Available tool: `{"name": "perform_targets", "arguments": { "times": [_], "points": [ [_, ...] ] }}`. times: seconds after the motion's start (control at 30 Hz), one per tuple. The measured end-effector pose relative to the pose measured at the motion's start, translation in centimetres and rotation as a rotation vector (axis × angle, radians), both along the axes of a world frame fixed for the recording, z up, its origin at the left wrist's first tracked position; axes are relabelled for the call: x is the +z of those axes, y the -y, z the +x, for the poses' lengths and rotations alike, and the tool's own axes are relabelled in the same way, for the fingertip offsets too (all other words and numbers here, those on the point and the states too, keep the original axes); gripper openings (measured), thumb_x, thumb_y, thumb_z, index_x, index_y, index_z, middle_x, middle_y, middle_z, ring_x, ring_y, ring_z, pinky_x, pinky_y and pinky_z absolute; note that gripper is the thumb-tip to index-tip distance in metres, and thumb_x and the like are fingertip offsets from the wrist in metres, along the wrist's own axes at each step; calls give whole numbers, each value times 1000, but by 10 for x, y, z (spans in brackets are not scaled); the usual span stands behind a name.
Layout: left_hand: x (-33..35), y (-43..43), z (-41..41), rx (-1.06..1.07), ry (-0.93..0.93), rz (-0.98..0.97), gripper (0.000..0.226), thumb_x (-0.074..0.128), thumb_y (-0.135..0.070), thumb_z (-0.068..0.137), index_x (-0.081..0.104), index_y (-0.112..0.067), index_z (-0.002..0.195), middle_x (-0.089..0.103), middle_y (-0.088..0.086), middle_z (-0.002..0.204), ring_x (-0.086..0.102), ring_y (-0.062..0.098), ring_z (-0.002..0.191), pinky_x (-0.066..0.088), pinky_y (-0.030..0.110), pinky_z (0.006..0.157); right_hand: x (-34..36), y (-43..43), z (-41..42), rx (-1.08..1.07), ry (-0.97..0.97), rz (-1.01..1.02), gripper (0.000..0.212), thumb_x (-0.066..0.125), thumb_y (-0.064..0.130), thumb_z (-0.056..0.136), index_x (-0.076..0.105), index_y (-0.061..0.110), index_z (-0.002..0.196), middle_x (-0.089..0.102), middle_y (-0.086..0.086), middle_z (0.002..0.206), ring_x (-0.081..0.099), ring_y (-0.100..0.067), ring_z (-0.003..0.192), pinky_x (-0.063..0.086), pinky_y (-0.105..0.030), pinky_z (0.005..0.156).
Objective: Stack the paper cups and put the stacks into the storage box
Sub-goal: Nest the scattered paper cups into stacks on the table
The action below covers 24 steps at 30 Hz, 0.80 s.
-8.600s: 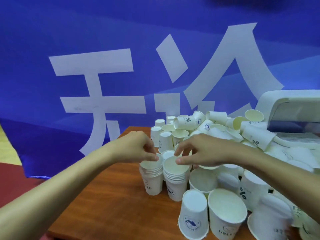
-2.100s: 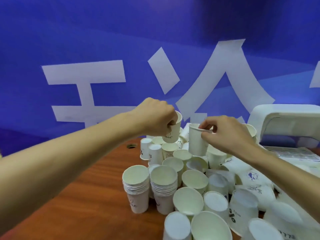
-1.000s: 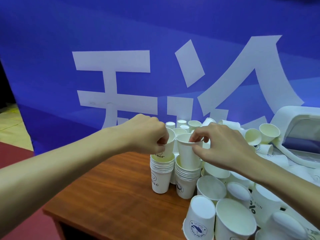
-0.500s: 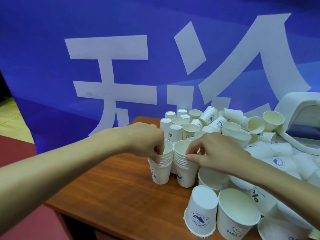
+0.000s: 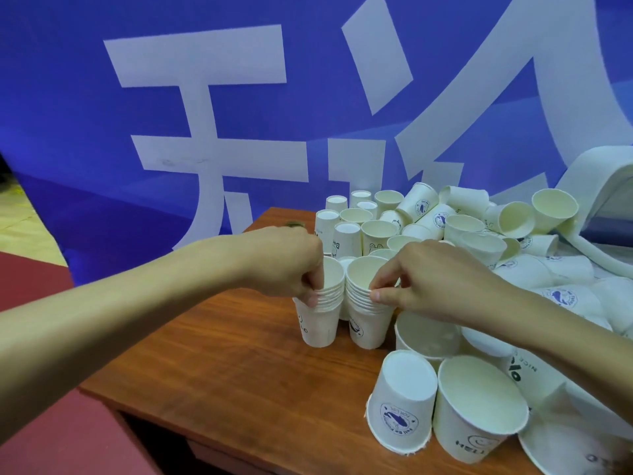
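White cups (image 5: 318, 325), two upright stacks

On the table (image 5: 222, 371): left stack (image 5: 320, 323) and right stack (image 5: 368, 323) side by side; loose cups (image 5: 445, 228) spread from 12 to 5 o'clock of them; box (image 5: 596, 186) at 2 o'clock, behind the cups; banner (image 5: 205, 97) at 12, behind the table.

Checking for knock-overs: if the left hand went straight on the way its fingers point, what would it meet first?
The left hand grips the left stack at its rims; going on rightward it would push that into the right stack beside it. Whether they touch is unclear.
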State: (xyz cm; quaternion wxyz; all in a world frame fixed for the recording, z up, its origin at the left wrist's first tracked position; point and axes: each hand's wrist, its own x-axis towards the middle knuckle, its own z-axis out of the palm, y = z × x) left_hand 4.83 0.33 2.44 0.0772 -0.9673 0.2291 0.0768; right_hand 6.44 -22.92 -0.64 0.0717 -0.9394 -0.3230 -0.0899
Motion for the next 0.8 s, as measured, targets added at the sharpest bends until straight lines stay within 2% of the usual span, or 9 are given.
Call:
{"name": "perform_targets", "arguments": {
  "times": [0.1,0.2,0.27,0.37,0.43,0.57,0.67,0.73,0.8],
  "points": [
    [6,0,4,-101,22,25,24,71,-45,86,76,-28,102,71,-17,87,58,-1,73,46,20,60,17,5,9,-1,-89,80,22,61,63,81,71,46,92,62,40,73,59,12,70,48,-24,63],
    [25,-6,22,-73,37,-248,25,74,-47,81,75,-31,100,71,-21,86,58,-11,72,39,9,57,38,12,41,-70,-42,235,17,58,56,86,70,44,83,68,31,80,62,8,67,54,-31,71],
    [33,-10,41,-47,132,-386,11,70,-40,84,75,-32,89,70,-22,77,60,-7,68,42,10,57,46,14,63,-132,18,172,13,59,49,89,68,43,81,69,25,81,61,3,73,53,-31,73],
    [20,-7,85,31,329,-266,14,61,-39,88,74,-32,90,69,-19,79,61,4,72,53,30,64,42,9,99,-191,31,3,13,59,46,89,71,41,89,70,22,89,62,-8,90,50,-31,74],
    [3,-2,118,58,369,-185,18,60,-41,89,73,-32,97,71,-15,87,63,9,77,54,32,68,33,1,120,-200,35,-70,15,59,45,89,73,39,93,70,20,94,61,-11,94,47,-30,74],
    [-24,10,179,74,366,-155,19,57,-36,92,70,-32,105,71,-9,101,63,17,90,53,34,74,14,-17,154,-190,-7,-113,20,59,47,84,73,35,91,71,14,90,65,-13,84,53,-32,74],
    [-36,20,215,60,398,-219,22,53,-32,91,68,-32,107,69,-10,109,63,18,99,50,33,77,-4,-28,173,-183,-8,-135,26,58,49,81,73,28,87,70,8,85,64,-17,80,43,-29,63],
    [-40,28,230,62,349,-241,28,55,-38,88,68,-32,111,68,-10,112,63,19,101,51,36,81,-13,-31,178,-189,5,-153,29,59,52,82,72,26,88,70,5,87,62,-19,81,39,-31,65],
    [-45,37,241,56,306,-208,30,57,-41,83,71,-31,108,70,-9,105,63,19,94,50,33,74,-19,-32,181,-193,27,-167,27,58,47,85,71,25,91,68,2,89,57,-21,79,36,-31,67]
  ]
}}
